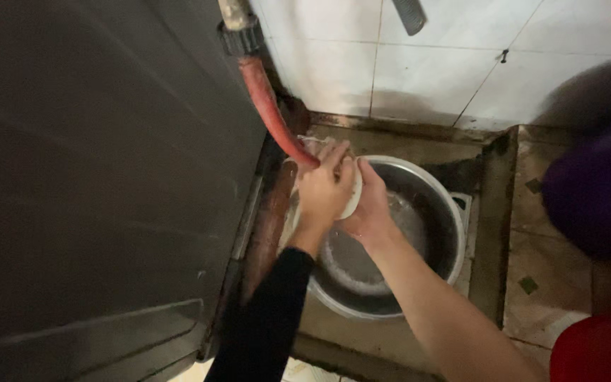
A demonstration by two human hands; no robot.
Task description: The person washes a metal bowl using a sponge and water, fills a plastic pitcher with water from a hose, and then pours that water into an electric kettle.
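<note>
Two hands met over a steel basin [429, 212] at centre frame — both closed on one small white bowl [352, 199]. Left hand [323, 191], black sleeve, gripped the bowl from 9 o'clock; right hand [370, 209], bare forearm, gripped it from 3 o'clock. Red hose [270, 106] ran down from 12 o'clock, its end at the left fingertips. Basin held water and sat on a stained floor recess [404, 141] — white wall tiles [454, 64] beyond, dark panel [100, 177] at 9 o'clock.

In the middle of the frame, the left hand [322, 192] and right hand [370, 210] hold a small white bowl [353, 194] over a big metal pot [419, 233], under a red hose [270, 110].
</note>
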